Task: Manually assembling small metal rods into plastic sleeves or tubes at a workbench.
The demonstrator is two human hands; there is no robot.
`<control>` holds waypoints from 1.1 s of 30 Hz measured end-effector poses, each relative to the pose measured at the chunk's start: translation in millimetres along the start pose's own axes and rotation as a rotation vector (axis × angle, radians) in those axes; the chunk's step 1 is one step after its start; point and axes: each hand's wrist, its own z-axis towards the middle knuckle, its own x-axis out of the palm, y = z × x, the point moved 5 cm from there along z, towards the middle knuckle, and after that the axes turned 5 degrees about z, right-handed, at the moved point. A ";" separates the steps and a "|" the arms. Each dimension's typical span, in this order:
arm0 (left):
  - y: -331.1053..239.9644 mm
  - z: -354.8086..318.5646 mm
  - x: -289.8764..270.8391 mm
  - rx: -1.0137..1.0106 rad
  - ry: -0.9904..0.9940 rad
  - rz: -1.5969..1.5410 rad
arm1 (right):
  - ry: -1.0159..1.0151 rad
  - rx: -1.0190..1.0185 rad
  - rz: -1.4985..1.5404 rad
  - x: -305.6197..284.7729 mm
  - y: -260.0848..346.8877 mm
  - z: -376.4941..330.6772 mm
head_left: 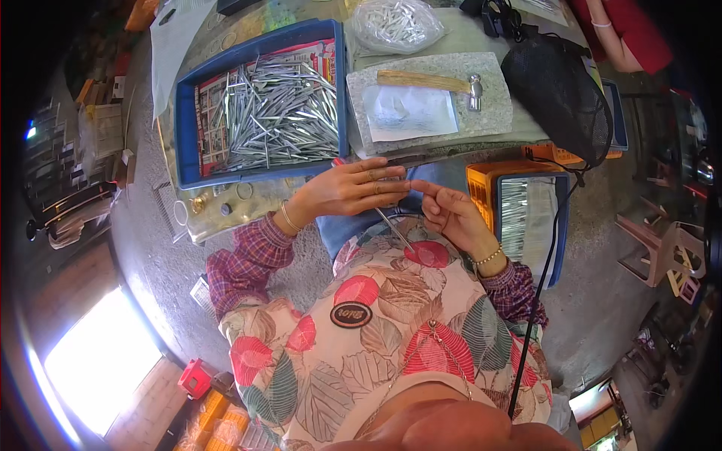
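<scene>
My left hand (353,188) is held in front of my body with its fingers straight and together. A slender metal rod with a red end (395,229) runs under that hand, the red end showing above it and the thin tip pointing down toward my lap. The left thumb is hidden. My right hand (455,214) meets the left fingertips with its index finger stretched out. Its other fingers are curled, and I cannot make out what, if anything, is in them. Beyond my hands, a ball-peen hammer (425,80) lies across a grey stone slab (489,113).
A blue tray (180,135) with many slender silvery metal pieces (282,113) stands left on the table. White paper (406,113) lies on the slab. A clear bag (395,26) and black mesh bag (560,98) lie behind. Right, a blue crate (560,248) adjoins an orange crate (481,180).
</scene>
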 end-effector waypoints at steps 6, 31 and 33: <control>-0.1 -0.7 4.1 0.005 0.018 -0.004 | -0.013 -0.001 0.026 5.1 0.1 -0.5; -2.6 -1.1 8.0 -0.023 0.014 -0.046 | -0.053 -0.002 0.044 -8.1 0.5 -0.4; -2.8 1.3 6.0 -0.014 0.007 -0.057 | -0.038 -0.004 0.032 -9.3 0.8 0.0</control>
